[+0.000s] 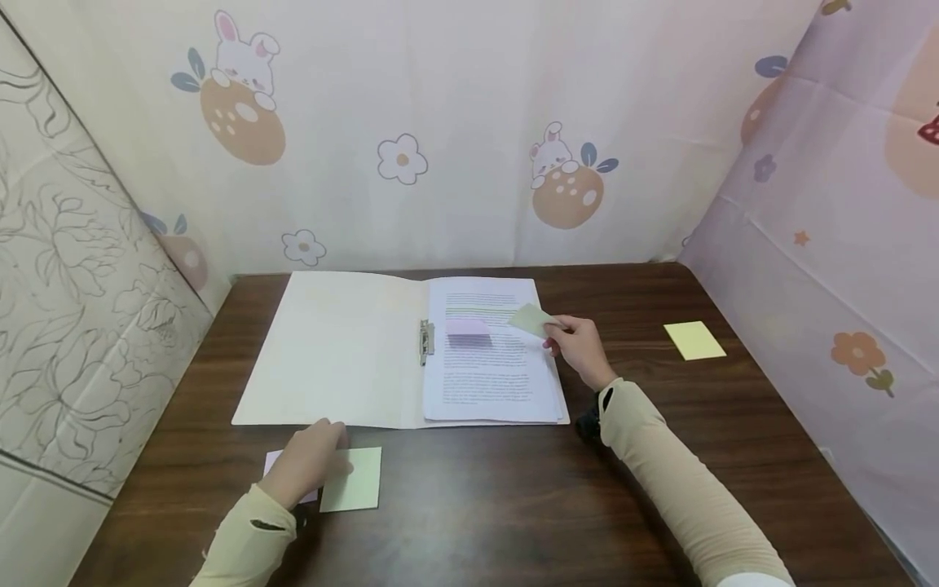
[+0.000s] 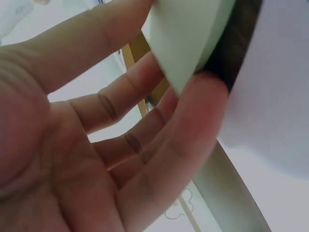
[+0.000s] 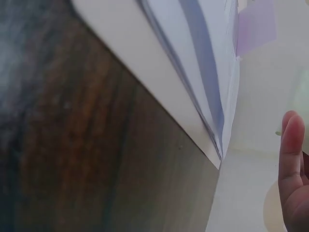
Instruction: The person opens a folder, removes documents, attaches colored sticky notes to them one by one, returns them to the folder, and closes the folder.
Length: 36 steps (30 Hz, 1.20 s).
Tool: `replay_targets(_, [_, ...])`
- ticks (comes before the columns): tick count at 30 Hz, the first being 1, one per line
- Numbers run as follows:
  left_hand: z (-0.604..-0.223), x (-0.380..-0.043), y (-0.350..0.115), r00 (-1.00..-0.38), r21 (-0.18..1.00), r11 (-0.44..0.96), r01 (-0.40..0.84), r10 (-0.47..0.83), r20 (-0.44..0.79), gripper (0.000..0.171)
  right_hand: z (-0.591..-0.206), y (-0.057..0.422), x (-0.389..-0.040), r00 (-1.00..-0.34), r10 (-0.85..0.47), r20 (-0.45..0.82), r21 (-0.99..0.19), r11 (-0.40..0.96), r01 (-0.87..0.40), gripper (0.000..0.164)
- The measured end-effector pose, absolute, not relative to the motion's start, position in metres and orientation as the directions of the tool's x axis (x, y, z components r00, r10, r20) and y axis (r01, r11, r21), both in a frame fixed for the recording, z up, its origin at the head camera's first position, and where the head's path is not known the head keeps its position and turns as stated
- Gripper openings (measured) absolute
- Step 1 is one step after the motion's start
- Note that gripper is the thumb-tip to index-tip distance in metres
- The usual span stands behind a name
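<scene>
In the head view my right hand pinches a pale green sticky note by one end, above the right side of a printed page. A purple sticky note is on that page, partly lifted and casting a shadow. The page tops a paper stack in an open white folder with a metal clip. My left hand holds the edge of a green sticky note pad, which thumb and finger also touch in the left wrist view. Part of a purple pad shows beneath that hand.
A yellow sticky note pad lies on the right of the dark wooden table. Patterned curtains stand behind and to the right. A white floral panel borders the left side.
</scene>
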<state>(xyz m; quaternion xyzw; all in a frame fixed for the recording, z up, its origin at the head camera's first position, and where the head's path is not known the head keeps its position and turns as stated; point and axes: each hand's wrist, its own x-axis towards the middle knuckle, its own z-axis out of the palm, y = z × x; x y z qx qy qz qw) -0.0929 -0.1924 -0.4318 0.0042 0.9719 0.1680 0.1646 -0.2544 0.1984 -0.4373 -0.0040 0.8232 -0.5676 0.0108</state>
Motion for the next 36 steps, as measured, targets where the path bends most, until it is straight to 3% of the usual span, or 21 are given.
replay_targets(15, [-0.419,-0.091,-0.199,-0.940,0.307,0.951,0.032,0.133,-0.314,0.021,-0.439,0.203,-0.254,-0.999,-0.029,-0.044,-0.926,0.377,0.030,0.027])
replay_targets(22, [-0.405,-0.106,-0.183,-0.933,0.374,0.918,0.135,0.245,-0.264,0.021,-0.437,0.199,-0.254,-0.994,-0.054,-0.100,-0.911,0.406,0.070,0.031])
replay_targets(36, [-0.395,-0.145,-0.153,-0.933,0.496,0.853,0.162,0.295,-0.204,0.021,-0.435,0.197,-0.256,-0.991,-0.090,-0.096,-0.897,0.440,0.047,0.036])
